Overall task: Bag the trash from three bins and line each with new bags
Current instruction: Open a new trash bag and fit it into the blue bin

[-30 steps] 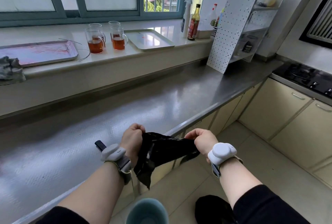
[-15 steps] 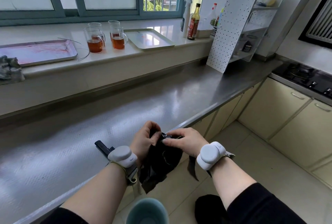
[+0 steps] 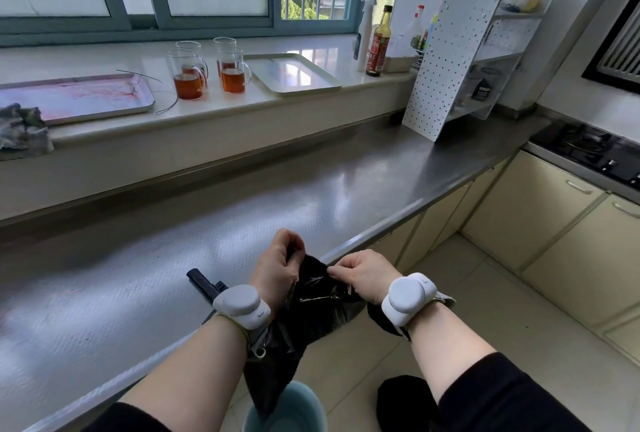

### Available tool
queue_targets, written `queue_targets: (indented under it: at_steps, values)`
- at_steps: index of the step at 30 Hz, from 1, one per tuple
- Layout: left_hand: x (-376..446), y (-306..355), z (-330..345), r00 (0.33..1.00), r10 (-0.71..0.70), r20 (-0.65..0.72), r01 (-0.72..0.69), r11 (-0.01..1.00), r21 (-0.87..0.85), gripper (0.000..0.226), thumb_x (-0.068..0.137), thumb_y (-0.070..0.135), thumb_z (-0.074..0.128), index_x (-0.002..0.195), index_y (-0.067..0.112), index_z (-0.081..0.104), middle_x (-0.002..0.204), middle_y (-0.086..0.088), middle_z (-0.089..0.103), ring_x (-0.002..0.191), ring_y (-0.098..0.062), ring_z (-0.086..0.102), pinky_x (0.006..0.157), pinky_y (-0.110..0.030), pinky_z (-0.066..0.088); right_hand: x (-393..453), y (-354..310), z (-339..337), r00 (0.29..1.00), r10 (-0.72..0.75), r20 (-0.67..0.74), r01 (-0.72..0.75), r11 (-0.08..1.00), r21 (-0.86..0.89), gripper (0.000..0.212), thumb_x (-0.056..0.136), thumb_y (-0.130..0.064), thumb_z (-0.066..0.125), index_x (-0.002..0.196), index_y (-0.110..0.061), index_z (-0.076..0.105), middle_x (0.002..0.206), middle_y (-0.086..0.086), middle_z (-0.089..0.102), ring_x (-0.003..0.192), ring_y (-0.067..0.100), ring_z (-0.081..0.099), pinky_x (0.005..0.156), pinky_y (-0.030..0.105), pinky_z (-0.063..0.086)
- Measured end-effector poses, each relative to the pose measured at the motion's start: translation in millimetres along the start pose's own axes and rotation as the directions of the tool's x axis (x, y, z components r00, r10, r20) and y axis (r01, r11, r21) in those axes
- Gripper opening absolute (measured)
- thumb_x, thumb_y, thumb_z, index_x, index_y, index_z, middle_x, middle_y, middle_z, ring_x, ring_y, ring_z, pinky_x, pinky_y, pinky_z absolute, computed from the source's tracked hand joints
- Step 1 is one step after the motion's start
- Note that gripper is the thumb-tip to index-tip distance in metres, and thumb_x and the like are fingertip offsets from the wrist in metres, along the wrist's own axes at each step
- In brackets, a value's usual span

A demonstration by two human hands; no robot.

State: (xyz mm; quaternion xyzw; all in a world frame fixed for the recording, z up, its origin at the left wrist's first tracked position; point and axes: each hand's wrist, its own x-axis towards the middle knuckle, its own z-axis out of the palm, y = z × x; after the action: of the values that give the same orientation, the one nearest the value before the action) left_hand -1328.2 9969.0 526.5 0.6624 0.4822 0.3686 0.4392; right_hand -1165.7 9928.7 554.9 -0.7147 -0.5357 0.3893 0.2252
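Observation:
A black plastic trash bag (image 3: 311, 314) hangs crumpled between my two hands, just off the front edge of the steel counter. My left hand (image 3: 280, 265) pinches the bag's top edge on the left. My right hand (image 3: 363, 272) pinches the same edge a little to the right, fingertips close to the left hand. The bag's lower end droops toward a blue-grey bin (image 3: 287, 411) on the floor below, of which only the rim shows. A dark roll of bags (image 3: 204, 286) lies on the counter behind my left wrist.
The long steel counter (image 3: 242, 210) runs left to right. On the windowsill stand glass mugs of tea (image 3: 207, 68), two trays (image 3: 294, 75) and bottles (image 3: 379, 44). A white pegboard rack (image 3: 453, 54) and a hob (image 3: 588, 151) sit at the right. A black shape (image 3: 405, 400) lies on the floor.
My hands first came together from holding the bag stretched apart, bunching it. Since half a second ago both hands keep pinching the bag's top edge, with the bag hanging lower toward the bin.

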Motion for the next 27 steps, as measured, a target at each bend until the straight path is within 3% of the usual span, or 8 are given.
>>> queue_targets:
  at_steps: [3, 5, 7, 9, 12, 18, 21, 27]
  values:
    - [0, 1, 0, 1.000, -0.010, -0.020, 0.009, 1.000, -0.015, 0.024, 0.095, 0.009, 0.054, 0.081, 0.028, 0.047, 0.069, 0.001, 0.052, 0.062, -0.014, 0.048, 0.064, -0.027, 0.042, -2, 1, 3, 1.000, -0.009, 0.010, 0.009, 1.000, 0.008, 0.004, 0.086, -0.021, 0.065, 0.084, -0.022, 0.070, 0.053, -0.016, 0.059, 0.054, 0.000, 0.054, 0.059, 0.015, 0.042]
    - [-1, 2, 1, 1.000, -0.012, -0.003, 0.012, 1.000, -0.018, 0.023, 0.095, 0.010, 0.054, 0.083, 0.028, 0.048, 0.071, 0.003, 0.053, 0.064, -0.013, 0.050, 0.066, -0.026, 0.042, -3, 1, 7, 0.999, -0.018, 0.031, 0.014, 0.994, 0.111, 0.027, 0.076, -0.018, 0.075, 0.102, -0.021, 0.069, 0.080, -0.010, 0.070, 0.076, 0.009, 0.066, 0.072, 0.019, 0.052]
    - [-3, 5, 0, 1.000, -0.005, 0.029, 0.006, 0.999, -0.044, 0.020, 0.094, 0.007, 0.055, 0.087, 0.025, 0.048, 0.075, 0.003, 0.054, 0.069, -0.013, 0.051, 0.070, -0.026, 0.044, -2, 0, 8, 0.999, -0.021, 0.037, 0.016, 0.991, 0.131, 0.033, 0.070, -0.013, 0.077, 0.102, -0.020, 0.070, 0.091, 0.001, 0.073, 0.087, 0.017, 0.070, 0.084, 0.029, 0.055]
    - [-5, 7, -1, 0.998, -0.020, 0.058, 0.026, 0.992, -0.121, 0.017, 0.094, 0.005, 0.055, 0.095, 0.020, 0.048, 0.080, 0.000, 0.054, 0.073, -0.015, 0.053, 0.075, -0.032, 0.047, -4, -1, 6, 0.999, -0.014, 0.036, 0.011, 0.995, 0.100, 0.020, 0.072, -0.005, 0.073, 0.084, -0.021, 0.071, 0.079, -0.002, 0.071, 0.075, 0.012, 0.068, 0.075, 0.023, 0.055]
    - [-6, 7, -5, 0.998, -0.040, 0.053, 0.045, 0.993, -0.113, 0.017, 0.092, 0.004, 0.056, 0.100, 0.017, 0.049, 0.088, -0.003, 0.056, 0.080, -0.017, 0.055, 0.079, -0.035, 0.049, -6, 2, 5, 1.000, 0.005, -0.001, -0.005, 0.991, 0.136, 0.025, 0.076, -0.003, 0.072, 0.062, -0.023, 0.067, 0.056, -0.012, 0.063, 0.052, -0.001, 0.058, 0.059, 0.015, 0.048]
    - [-6, 6, -6, 1.000, -0.016, 0.003, 0.016, 0.998, -0.061, 0.015, 0.095, 0.004, 0.052, 0.092, 0.017, 0.047, 0.077, -0.001, 0.051, 0.066, -0.013, 0.047, 0.061, -0.018, 0.042, -4, 6, 5, 0.998, 0.053, -0.023, -0.049, 0.989, 0.141, 0.014, 0.079, -0.019, 0.075, 0.067, -0.017, 0.069, 0.059, -0.004, 0.060, 0.054, 0.006, 0.052, 0.059, 0.018, 0.044]
    - [-6, 4, -5, 1.000, -0.019, -0.022, 0.018, 0.999, -0.050, 0.014, 0.096, 0.003, 0.049, 0.093, 0.016, 0.046, 0.073, -0.001, 0.048, 0.062, -0.014, 0.044, 0.059, -0.023, 0.039, -5, 8, 5, 0.999, 0.041, -0.036, -0.035, 0.987, 0.156, 0.017, 0.079, -0.014, 0.075, 0.064, -0.021, 0.069, 0.061, -0.005, 0.063, 0.058, 0.007, 0.055, 0.067, 0.022, 0.048]
    - [-7, 2, -7, 0.999, -0.041, -0.001, 0.041, 0.999, 0.025, 0.018, 0.094, -0.001, 0.046, 0.087, 0.015, 0.052, 0.071, -0.001, 0.052, 0.064, -0.017, 0.045, 0.062, -0.031, 0.040, -11, 5, 7, 0.997, 0.046, -0.055, -0.036, 0.985, 0.167, 0.027, 0.078, -0.029, 0.078, 0.059, -0.016, 0.062, 0.050, -0.009, 0.053, 0.046, 0.004, 0.047, 0.049, 0.013, 0.039]
